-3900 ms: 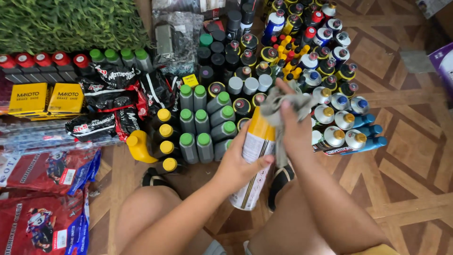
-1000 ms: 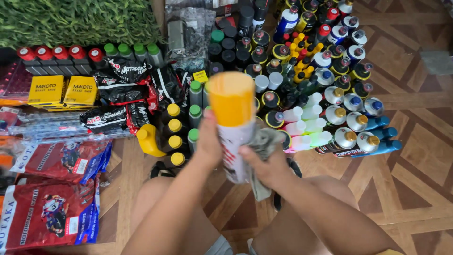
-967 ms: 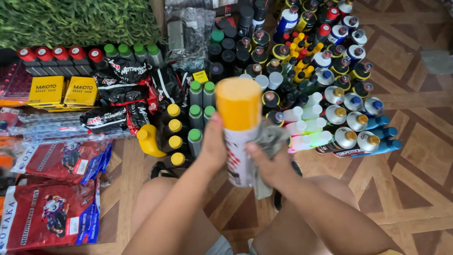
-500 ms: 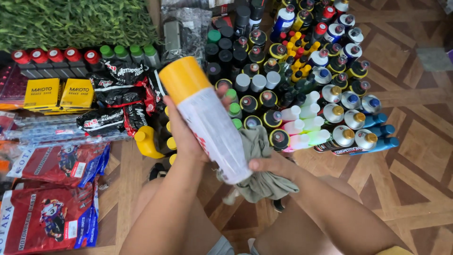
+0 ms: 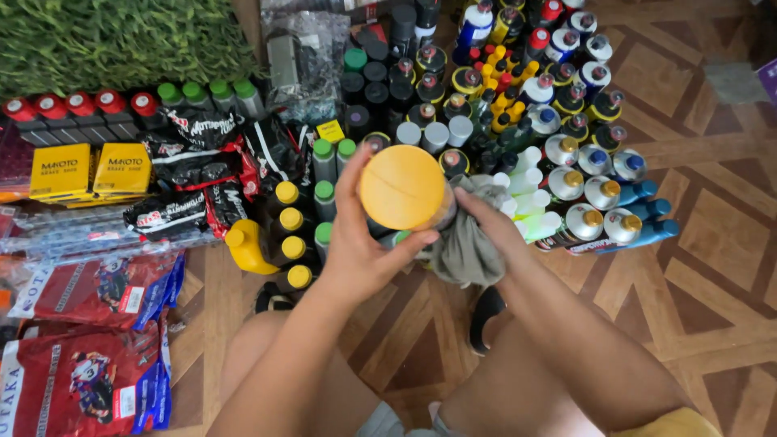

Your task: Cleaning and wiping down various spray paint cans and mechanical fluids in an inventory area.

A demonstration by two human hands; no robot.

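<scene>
Hands met over the middle of the crowded floor display. The left hand [image 5: 356, 243] was wrapped around a spray can with a round orange-yellow plastic cap [image 5: 402, 187], thumb underneath and fingers curled up the far side, so the cap faced almost straight at the camera and hid most of the can's body. The right hand [image 5: 486, 222] was closed on a crumpled grey-green cloth [image 5: 469, 247] and pressed it against the can's right side. The can was held in the air above the person's bare knees, just in front of a cluster of upright bottles with green and yellow caps [image 5: 295, 218]. To the right stood rows of silver aerosol cans with coloured tops [image 5: 583, 190] on the patterned wooden floor [image 5: 712, 243]. On the left lay two yellow cardboard boxes [image 5: 93, 170], black plastic packets [image 5: 194, 154] and red foil bags [image 5: 89, 291], with a green artificial-grass mat [image 5: 121, 40] behind them.
</scene>
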